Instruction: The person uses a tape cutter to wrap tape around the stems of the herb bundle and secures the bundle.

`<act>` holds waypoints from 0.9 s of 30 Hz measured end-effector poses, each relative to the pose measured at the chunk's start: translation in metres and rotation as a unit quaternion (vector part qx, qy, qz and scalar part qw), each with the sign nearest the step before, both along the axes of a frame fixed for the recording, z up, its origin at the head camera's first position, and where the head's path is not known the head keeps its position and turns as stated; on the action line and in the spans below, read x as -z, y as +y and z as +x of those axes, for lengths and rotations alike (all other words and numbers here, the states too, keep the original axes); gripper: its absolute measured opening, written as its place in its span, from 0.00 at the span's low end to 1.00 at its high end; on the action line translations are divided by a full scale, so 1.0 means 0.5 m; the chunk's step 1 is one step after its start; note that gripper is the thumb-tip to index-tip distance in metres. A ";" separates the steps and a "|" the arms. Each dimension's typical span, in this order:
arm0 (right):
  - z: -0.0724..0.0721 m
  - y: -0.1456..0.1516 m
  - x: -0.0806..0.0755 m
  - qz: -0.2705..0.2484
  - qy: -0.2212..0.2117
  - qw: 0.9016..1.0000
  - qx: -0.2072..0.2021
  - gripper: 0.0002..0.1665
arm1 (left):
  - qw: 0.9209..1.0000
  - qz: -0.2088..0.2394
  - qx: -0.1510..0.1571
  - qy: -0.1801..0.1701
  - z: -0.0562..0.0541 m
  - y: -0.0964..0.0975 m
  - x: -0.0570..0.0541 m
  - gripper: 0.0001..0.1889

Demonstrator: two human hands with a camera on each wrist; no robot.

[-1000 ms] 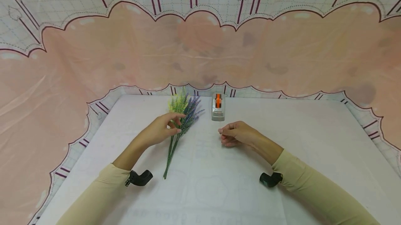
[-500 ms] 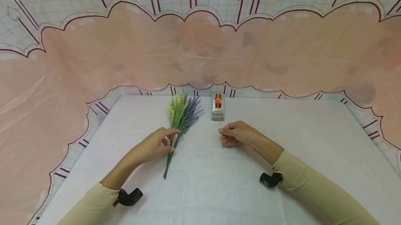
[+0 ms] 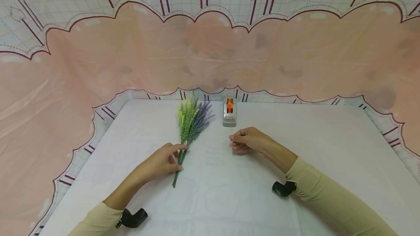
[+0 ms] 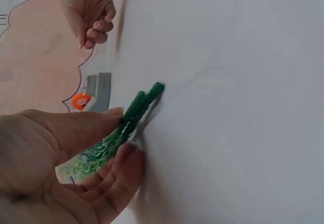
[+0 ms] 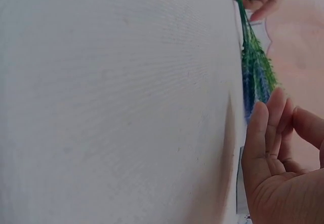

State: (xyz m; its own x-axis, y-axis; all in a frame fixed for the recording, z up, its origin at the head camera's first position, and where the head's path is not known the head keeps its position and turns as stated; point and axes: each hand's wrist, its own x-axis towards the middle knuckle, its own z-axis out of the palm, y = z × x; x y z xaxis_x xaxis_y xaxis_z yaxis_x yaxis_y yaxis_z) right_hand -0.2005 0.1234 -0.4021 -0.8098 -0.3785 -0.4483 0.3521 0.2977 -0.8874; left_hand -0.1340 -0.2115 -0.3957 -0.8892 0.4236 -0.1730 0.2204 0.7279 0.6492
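Note:
A bunch of artificial lavender (image 3: 193, 119), yellow-green and purple with long green stems, lies on the white table. My left hand (image 3: 163, 161) is at the lower stems, its thumb and fingers apart on either side of them. In the left wrist view the green stems (image 4: 132, 115) run between the thumb (image 4: 86, 127) and the curved fingers, with a gap on the finger side. My right hand (image 3: 247, 140) hovers to the right of the bunch, fingers loosely bent and nothing in them. Just beyond it stands a grey tape dispenser (image 3: 229, 112) with an orange tape wheel.
The white tabletop (image 3: 311, 134) stretches out on both sides of the hands. Behind it hangs a peach and white cloth (image 3: 210, 53) with a scalloped print. A black wrist camera (image 3: 132, 218) is strapped at the left cuff, another black camera (image 3: 284, 189) at the right one.
My left hand has moved from the flower heads down along the bunch to the lower stems. The flowers, the tape dispenser and my right hand have stayed in place.

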 end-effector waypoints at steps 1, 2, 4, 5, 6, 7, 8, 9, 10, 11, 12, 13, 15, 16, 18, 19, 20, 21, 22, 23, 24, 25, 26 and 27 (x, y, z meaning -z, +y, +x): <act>-0.001 0.000 0.001 0.000 0.001 1.000 -0.002 0.18 | 1.000 -0.003 -0.002 0.000 0.001 0.002 0.003 0.33; -0.001 0.000 0.001 0.000 0.001 1.000 -0.003 0.18 | 1.000 -0.007 -0.005 0.000 0.002 0.005 0.006 0.33; -0.001 0.000 0.001 0.002 0.000 1.000 -0.003 0.18 | 1.000 -0.011 -0.014 0.000 0.003 0.009 0.008 0.33; -0.001 0.000 0.002 0.003 -0.001 1.000 -0.004 0.18 | 1.000 -0.012 -0.020 0.000 0.004 0.011 0.008 0.33; -0.001 -0.001 0.002 0.005 -0.002 1.000 -0.004 0.18 | 1.000 -0.011 -0.027 -0.003 0.005 0.013 0.008 0.34; -0.001 -0.001 0.002 0.005 -0.003 1.000 -0.003 0.18 | 0.999 -0.007 -0.033 -0.006 0.005 0.014 0.007 0.35; -0.001 -0.001 0.001 0.006 -0.005 1.000 -0.001 0.18 | 0.999 -0.001 -0.042 -0.010 0.006 0.015 0.007 0.36; 0.000 -0.001 0.001 0.006 -0.007 1.000 0.000 0.18 | 0.999 0.007 -0.051 -0.015 0.008 0.016 0.007 0.37; -0.001 -0.001 0.001 0.006 -0.007 1.000 0.002 0.18 | 0.998 0.018 -0.064 -0.023 0.009 0.017 0.006 0.39; 0.000 -0.002 0.000 0.005 -0.008 1.000 0.002 0.18 | 0.996 0.036 -0.077 -0.036 0.010 0.018 0.006 0.40; 0.000 -0.002 0.000 0.004 -0.008 1.000 0.003 0.17 | 0.993 0.060 -0.091 -0.054 0.011 0.018 0.005 0.41; 0.000 -0.002 0.000 0.003 -0.009 1.000 0.003 0.17 | 0.988 0.085 -0.105 -0.075 0.012 0.018 0.005 0.42; 0.000 -0.002 0.000 0.001 -0.008 1.000 0.002 0.17 | 0.974 0.139 -0.134 -0.119 0.015 0.017 0.003 0.44; 0.000 -0.001 0.000 -0.001 -0.008 1.000 0.002 0.17 | 0.965 0.165 -0.147 -0.143 0.016 0.016 0.003 0.44; 0.000 -0.001 -0.001 -0.003 -0.007 1.000 0.001 0.17 | 0.948 0.208 -0.156 -0.184 0.017 0.011 0.003 0.44; -0.001 -0.001 -0.001 -0.004 -0.007 1.000 0.002 0.18 | 0.941 0.225 -0.152 -0.202 0.018 0.009 0.003 0.43; -0.001 -0.001 0.000 -0.006 -0.008 1.000 0.003 0.18 | 0.935 0.239 -0.145 -0.218 0.018 0.006 0.003 0.43; -0.002 -0.001 0.000 -0.006 -0.009 1.000 0.004 0.18 | 0.928 0.254 -0.135 -0.236 0.019 0.002 0.004 0.42; -0.003 -0.001 0.000 -0.007 -0.010 1.000 0.006 0.18 | 0.922 0.264 -0.126 -0.255 0.020 -0.001 0.004 0.42; -0.003 -0.001 0.001 -0.008 -0.011 1.000 0.008 0.19 | 0.915 0.275 -0.113 -0.273 0.021 -0.005 0.004 0.41; -0.004 -0.001 0.002 -0.009 -0.012 1.000 0.010 0.19 | 0.907 0.286 -0.101 -0.292 0.022 -0.008 0.004 0.41; -0.005 -0.001 0.003 -0.010 -0.012 1.000 0.012 0.19 | 0.899 0.295 -0.094 -0.309 0.024 -0.011 0.004 0.40; -0.006 0.000 0.003 -0.011 -0.012 1.000 0.013 0.19 | 0.893 0.302 -0.089 -0.322 0.026 -0.013 0.005 0.39; -0.006 0.000 0.003 -0.011 -0.011 1.000 0.014 0.19 | 0.888 0.308 -0.085 -0.331 0.028 -0.014 0.005 0.37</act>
State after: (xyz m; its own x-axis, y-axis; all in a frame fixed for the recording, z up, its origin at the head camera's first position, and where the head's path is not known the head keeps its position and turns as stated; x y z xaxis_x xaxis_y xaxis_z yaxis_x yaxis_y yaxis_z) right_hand -0.2034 0.1234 -0.4037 -0.8106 -0.3650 -0.4580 0.3795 0.2682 -0.8855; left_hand -0.1201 -0.2187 -0.3983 -0.7395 0.4880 -0.4637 -0.4366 0.1766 0.8821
